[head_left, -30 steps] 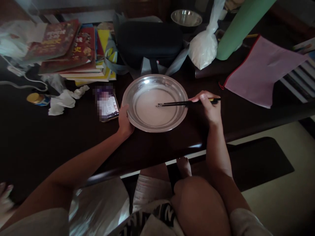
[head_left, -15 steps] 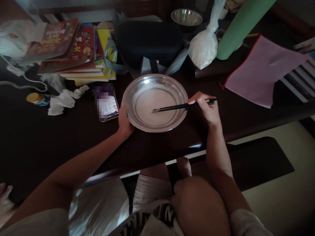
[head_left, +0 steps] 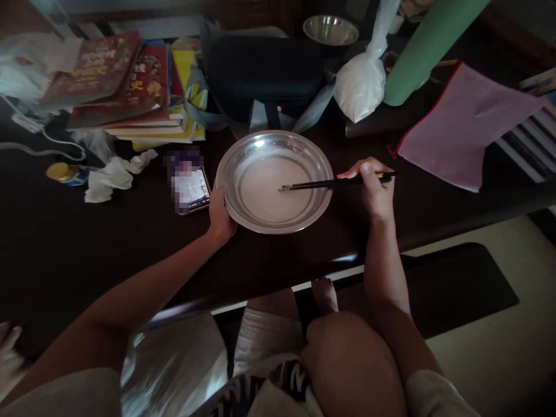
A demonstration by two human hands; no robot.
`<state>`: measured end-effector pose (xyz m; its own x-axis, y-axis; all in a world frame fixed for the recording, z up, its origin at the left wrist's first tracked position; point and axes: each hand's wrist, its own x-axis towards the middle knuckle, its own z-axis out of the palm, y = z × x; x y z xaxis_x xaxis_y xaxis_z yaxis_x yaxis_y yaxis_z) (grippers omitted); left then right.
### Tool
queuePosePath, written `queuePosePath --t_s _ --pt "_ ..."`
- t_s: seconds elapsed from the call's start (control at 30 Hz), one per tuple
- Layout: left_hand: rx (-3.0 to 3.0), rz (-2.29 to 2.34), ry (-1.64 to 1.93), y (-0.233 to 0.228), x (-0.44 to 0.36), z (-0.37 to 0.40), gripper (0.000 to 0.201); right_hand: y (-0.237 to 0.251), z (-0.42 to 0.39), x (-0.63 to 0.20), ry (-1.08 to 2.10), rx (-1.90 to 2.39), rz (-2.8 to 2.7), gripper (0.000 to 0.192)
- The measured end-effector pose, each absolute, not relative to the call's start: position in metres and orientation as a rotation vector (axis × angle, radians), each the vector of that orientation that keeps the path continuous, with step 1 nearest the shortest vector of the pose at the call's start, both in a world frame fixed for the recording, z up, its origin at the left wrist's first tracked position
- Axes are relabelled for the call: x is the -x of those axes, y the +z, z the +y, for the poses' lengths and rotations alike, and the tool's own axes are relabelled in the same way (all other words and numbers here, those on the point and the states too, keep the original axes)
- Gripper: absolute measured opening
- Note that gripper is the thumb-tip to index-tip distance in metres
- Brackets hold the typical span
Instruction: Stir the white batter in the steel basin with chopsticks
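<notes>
A shallow steel bowl [head_left: 321, 152] stands on the dark table, with a pale, milky mixture [head_left: 264, 202] in its bottom. My left hand [head_left: 221, 215] grips the bowl's left rim, thumb on top and the other fingers hidden beneath. Between the fingers of my right hand [head_left: 376, 188] is a pair of black chopsticks [head_left: 319, 184] with yellow marks near the upper end. Their tips point left and touch the mixture near the middle of the bowl.
A lit phone [head_left: 191, 188] lies left of the bowl, near crumpled tissue [head_left: 108, 180] and a small yellow-capped jar [head_left: 65, 172]. Behind are stacked books [head_left: 150, 87], a black case [head_left: 264, 72], a bag of white powder [head_left: 359, 87], a green cylinder [head_left: 428, 55] and a pink pouch [head_left: 467, 127].
My right hand has shifted a little to the right, drawing the chopstick tips rightward and slightly up through the mixture. The bowl and my left hand stay nearly in place.
</notes>
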<state>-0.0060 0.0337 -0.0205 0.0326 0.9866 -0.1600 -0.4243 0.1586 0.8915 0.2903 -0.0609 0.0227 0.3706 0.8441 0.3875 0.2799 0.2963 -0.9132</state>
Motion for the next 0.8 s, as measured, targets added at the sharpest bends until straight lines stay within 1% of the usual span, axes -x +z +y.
queuePosePath --t_s 0.07,0.17,0.27,0.33,0.5,0.57,0.67,0.8 --pt "-0.759 0.973 1.273 -0.02 0.006 0.033 0.026 0.023 -0.061 -0.29 0.579 1.25 -1.196 0.047" --pt "-0.732 0.976 1.287 -0.017 0.004 0.032 0.024 0.024 -0.06 -0.29 0.634 1.234 -1.304 0.042" --pt "-0.7 0.985 1.29 -0.013 0.003 0.03 0.013 0.025 -0.061 -0.291 0.546 1.256 -1.277 0.041" --pt "-0.68 1.001 1.292 -0.011 0.002 0.029 0.009 0.024 -0.061 -0.292 0.502 1.267 -1.229 0.042" --pt "-0.683 1.007 1.288 -0.009 0.001 0.03 0.014 0.023 -0.061 -0.293 0.603 1.244 -1.331 0.036" --pt "-0.696 0.998 1.284 -0.01 0.001 0.03 0.012 0.023 -0.061 -0.292 0.566 1.241 -1.307 0.035" --pt "-0.728 0.974 1.273 -0.013 0.002 0.031 0.011 0.024 -0.061 -0.291 0.52 1.208 -1.224 0.039" --pt "-0.744 0.964 1.299 -0.018 0.003 0.032 0.027 0.024 -0.06 -0.29 0.613 1.166 -1.309 0.036"
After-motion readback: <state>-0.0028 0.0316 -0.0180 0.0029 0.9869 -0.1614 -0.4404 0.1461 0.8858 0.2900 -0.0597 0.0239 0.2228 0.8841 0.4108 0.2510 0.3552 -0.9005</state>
